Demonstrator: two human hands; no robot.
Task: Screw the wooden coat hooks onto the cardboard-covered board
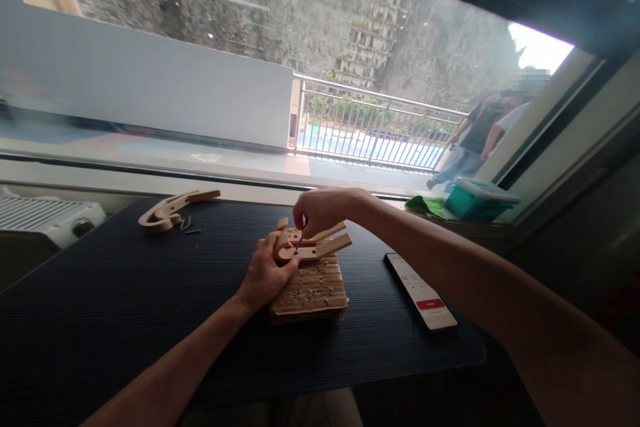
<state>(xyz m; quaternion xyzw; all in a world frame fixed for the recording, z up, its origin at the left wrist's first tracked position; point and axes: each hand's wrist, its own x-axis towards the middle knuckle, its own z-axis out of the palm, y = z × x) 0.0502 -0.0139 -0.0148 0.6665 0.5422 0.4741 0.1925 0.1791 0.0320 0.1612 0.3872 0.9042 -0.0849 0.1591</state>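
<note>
Two curved wooden hook-shaped pieces [320,248] lie stacked on a piece of worn cardboard [313,291] on the dark table [125,307]. My left hand [265,273] presses on their rounded left end, fingers wrapped around it. My right hand [320,211] hovers just above them, fingertips pinched on a small dark screw [297,247] that points down into the top piece.
Another wooden hook piece [170,209] and a few loose screws [189,225] lie at the table's far left. A phone [421,291] lies to the right of the cardboard. A teal box [477,200] sits on the sill, a white heater [45,217] at left. People stand outside the window.
</note>
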